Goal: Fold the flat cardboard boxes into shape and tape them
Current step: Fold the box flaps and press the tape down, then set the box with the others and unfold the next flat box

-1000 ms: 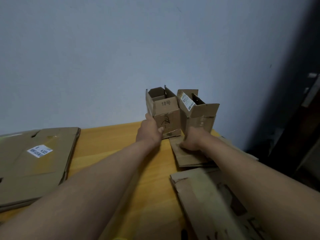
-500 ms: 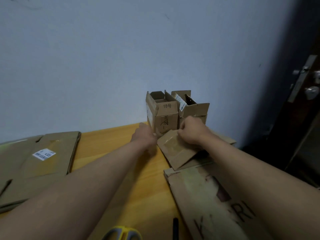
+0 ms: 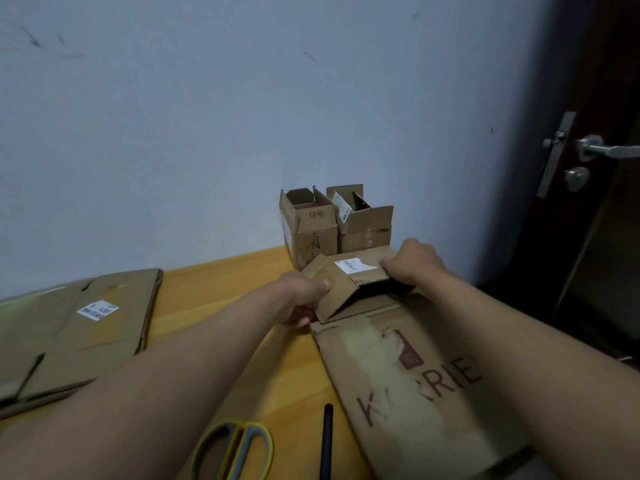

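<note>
Scissors [image 3: 232, 451] with grey and yellow handles lay nearest on the wooden surface [image 3: 214, 306], beside a black pen [image 3: 326, 441]. Right of them lay a large flattened carton [image 3: 408, 386] printed with red letters. Farther out, the left hand [image 3: 300, 299] pinched the near left edge of a small labelled cardboard box [image 3: 346, 282], while the right hand [image 3: 414, 263] gripped its far right edge, holding it partly opened above the carton. Flat cardboard [image 3: 79, 327] lay well to the left. Behind, two opened boxes [image 3: 336, 223] stood against the wall [image 3: 207, 133].

One head-worn wide-angle view looks forward and down, close over the table [image 3: 221, 292].
</note>
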